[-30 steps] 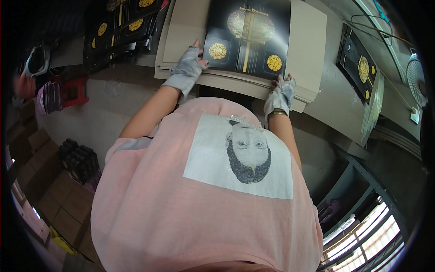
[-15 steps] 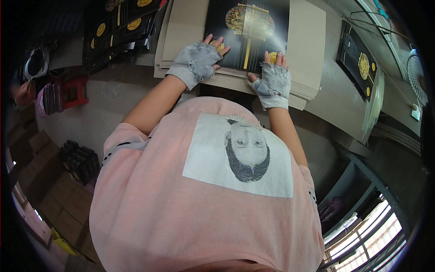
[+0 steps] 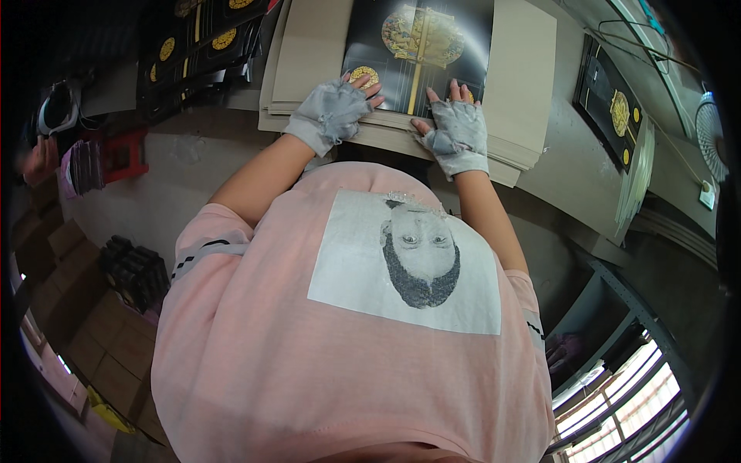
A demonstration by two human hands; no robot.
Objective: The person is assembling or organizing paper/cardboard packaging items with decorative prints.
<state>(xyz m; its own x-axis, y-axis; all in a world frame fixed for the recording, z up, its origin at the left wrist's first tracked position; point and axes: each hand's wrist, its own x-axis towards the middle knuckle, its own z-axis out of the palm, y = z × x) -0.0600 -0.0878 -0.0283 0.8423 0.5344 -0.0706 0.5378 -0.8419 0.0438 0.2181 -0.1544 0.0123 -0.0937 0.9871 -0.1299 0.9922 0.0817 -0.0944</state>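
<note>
A glossy black printed sheet (image 3: 401, 81) with gold medallions and a gold stripe lies on a stack of grey-beige boards (image 3: 519, 85) in front of me. My left hand (image 3: 336, 109), in a worn grey fingerless glove, rests on the sheet's near left corner beside a gold medallion, fingers spread. On the near right corner lies my right hand (image 3: 455, 127), gloved the same way, its fingers stretched out flat and partly covering another medallion. Neither hand grips anything. The sheet's far edge runs out of view.
Black and gold printed pieces (image 3: 197, 46) are piled at the far left. More stand at the right in a stack (image 3: 610, 108), near a white fan (image 3: 710, 131). A red plastic stool (image 3: 127, 154) is at the left, and another person's hand (image 3: 40, 160) shows at the left edge.
My right hand has moved slightly left and away from me over the sheet's near right corner. My left hand has shifted little. The sheet sits slightly further left and nearer.
</note>
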